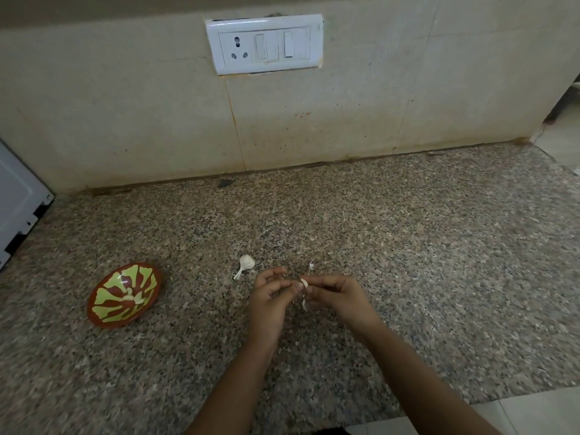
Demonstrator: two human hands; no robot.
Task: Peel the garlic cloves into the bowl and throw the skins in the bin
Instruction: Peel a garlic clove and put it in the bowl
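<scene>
Legible text, labels, brands, numbers, signs: none recorded.
- Switch plate [264,43], far wall, centre: socket and rocker switches seen; no marking readable.
- Bowl [103,296], near left on counter: green-and-brown painted pattern only; no lettering made out.
- White appliance panel [17,199], far left edge: plain surface; no label discerned.

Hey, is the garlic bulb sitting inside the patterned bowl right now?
No, the garlic bulb lies on the granite counter, to the right of the bowl and clearly apart from it.
</scene>
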